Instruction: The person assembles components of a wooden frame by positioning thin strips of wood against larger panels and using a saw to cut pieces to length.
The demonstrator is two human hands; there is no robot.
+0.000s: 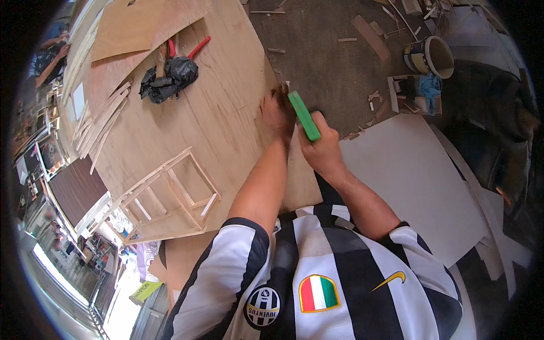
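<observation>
Gripping a green handle (pixel 304 116), the right hand (pixel 323 148) is closing its fingers around the lower end of it, just right of the picture's middle. The handle is slanting up toward eleven o'clock, and its upper end is meeting the edge of a large plywood sheet (pixel 209 113). The left hand (pixel 276 113) is pressing down on that same edge, directly at nine o'clock of the handle and touching it; whether its fingers are curled or flat cannot be told, since the hand is blurred.

Both forearms are coming up from a black-and-white striped shirt (pixel 317 272) at six o'clock.

On the plywood sheet, toward ten o'clock of the hands, a crumpled black plastic bag (pixel 170 76) is lying with a red-handled tool (pixel 198 47) beside it. At eight o'clock a small wooden frame (pixel 170 192) is sitting on the sheet. A white board (pixel 419 181) is lying on the floor (pixel 328 62) at four o'clock, and a bucket (pixel 433 56) is standing at two o'clock, well apart, among scattered wood scraps.
</observation>
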